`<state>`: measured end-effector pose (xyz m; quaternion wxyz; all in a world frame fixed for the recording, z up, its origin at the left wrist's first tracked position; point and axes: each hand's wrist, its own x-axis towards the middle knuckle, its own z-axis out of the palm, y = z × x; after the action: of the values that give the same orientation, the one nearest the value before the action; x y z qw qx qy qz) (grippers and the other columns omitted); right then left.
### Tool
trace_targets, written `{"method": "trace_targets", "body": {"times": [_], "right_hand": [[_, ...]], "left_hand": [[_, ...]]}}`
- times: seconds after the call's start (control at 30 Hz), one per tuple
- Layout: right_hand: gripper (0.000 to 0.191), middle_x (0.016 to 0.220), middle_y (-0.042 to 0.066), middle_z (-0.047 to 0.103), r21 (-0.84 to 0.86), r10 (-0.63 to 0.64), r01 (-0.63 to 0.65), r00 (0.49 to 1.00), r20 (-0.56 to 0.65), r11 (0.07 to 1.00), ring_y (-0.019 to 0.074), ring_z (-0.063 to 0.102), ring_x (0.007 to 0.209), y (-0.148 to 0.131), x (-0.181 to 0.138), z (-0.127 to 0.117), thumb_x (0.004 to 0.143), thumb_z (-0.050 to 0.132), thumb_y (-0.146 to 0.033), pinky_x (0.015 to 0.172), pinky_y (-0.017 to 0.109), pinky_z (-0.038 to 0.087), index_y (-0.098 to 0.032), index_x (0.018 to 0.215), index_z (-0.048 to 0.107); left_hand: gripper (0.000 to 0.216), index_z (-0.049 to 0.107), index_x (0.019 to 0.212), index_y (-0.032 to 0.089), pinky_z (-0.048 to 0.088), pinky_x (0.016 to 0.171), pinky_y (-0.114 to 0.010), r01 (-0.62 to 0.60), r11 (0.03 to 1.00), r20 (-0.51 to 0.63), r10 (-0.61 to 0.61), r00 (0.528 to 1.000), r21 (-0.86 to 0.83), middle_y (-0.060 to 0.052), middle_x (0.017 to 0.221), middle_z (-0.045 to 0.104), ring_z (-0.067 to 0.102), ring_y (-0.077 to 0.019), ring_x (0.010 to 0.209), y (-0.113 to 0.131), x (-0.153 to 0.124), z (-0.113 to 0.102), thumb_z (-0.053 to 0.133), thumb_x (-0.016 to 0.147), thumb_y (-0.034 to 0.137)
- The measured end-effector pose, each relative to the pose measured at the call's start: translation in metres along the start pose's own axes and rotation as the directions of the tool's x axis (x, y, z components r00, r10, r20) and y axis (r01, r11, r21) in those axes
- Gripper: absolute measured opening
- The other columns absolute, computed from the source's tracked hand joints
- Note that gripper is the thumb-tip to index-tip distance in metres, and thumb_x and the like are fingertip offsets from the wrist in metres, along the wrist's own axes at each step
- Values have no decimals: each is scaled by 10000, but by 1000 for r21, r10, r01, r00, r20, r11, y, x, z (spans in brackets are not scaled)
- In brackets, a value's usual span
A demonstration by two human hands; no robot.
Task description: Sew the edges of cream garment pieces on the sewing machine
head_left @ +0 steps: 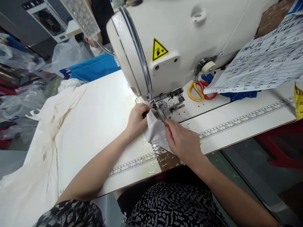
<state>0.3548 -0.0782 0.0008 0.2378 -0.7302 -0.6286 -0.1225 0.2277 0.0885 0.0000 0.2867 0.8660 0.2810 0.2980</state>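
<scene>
A small piece of white fabric (pixel 153 126) lies under the needle area of a white sewing machine (pixel 175 28). My left hand (pixel 138 118) is closed on the fabric's left edge, close to the presser foot (pixel 151 100). To the right of the fabric, my right hand (pixel 183 140) is closed around slim metal tweezers (pixel 161 118). Their tips point up and left to the fabric beside the presser foot. Whether the tips grip the cloth cannot be made out. My right fingertips are partly hidden behind the hand.
Scissors with yellow and red handles (pixel 197 94) lie right of the needle, beside handwritten sheets (pixel 255 60). Printed rulers (pixel 239 121) run along the table's front edge. Cream cloth (pixel 40 154) drapes over the left side. Another person (pixel 101 22) is behind the machine, near a blue bin (pixel 94 66).
</scene>
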Motion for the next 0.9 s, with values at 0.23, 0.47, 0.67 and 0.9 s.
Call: {"method": "trace_targets", "body": {"times": [0.23,0.47,0.67,0.9], "right_hand": [[340,943,67,783,-25,33,-31,995,90,999,144,663,620,-2,1,0,1061,382,-211,483,286,365,-144,1202,685],[355,919,67,778,-1,30,-30,994,102,1000,138,652,603,-1,1,0,1061,370,-205,482,276,335,-133,1225,676],[353,934,62,782,-20,77,-75,983,166,997,151,671,613,-3,5,-1,1052,394,-210,485,281,334,-140,1241,683],[344,911,58,783,-50,81,-73,979,189,996,152,696,633,-5,8,-5,1058,413,-212,481,273,330,-130,1267,673]], "left_hand": [[45,640,907,194,499,816,-384,-70,980,43,63,997,186,-60,953,689,583,-224,894,0,3,3,640,870,169],[93,614,797,207,497,764,-338,28,998,-2,-28,1000,50,-28,891,684,603,-201,854,-6,3,-1,611,886,229],[136,618,776,207,500,735,-329,72,997,-12,-72,997,-15,-28,885,685,630,-199,843,-6,1,-2,637,886,285],[123,603,798,212,524,737,-351,-296,929,-60,316,947,221,-36,875,700,620,-204,832,-7,1,1,588,901,147]]}}
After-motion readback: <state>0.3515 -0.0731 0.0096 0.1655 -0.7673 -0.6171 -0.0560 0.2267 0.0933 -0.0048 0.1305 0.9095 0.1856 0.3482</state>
